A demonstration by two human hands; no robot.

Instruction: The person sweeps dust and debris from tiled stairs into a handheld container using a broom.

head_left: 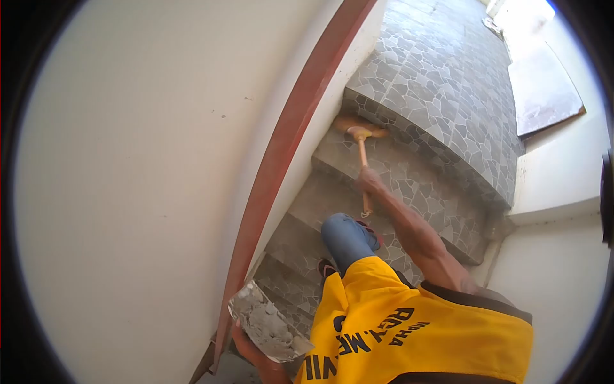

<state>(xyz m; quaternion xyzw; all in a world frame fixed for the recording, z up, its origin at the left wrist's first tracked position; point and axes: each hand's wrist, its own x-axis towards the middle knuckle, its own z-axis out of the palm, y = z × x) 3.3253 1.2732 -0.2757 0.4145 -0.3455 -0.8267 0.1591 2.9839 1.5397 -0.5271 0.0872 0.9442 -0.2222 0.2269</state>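
Observation:
My right hand is wrapped round the wooden handle of a hand broom. The broom's tan head rests on a stair tread, up against the riser and near the wall-side corner; its bristles look blurred. At lower left my left hand grips the edge of a shallow silver pan, with most of the fingers hidden beneath it. Grey, crumbly debris fills much of the pan. Below the broom, the stone-patterned steps run down beside my legs.
A reddish-brown sloping rail follows the cream wall on the left. Above the steps lies a stone-patterned landing. A pale panel stands at upper right, near the white wall. My sandalled feet are on the steps.

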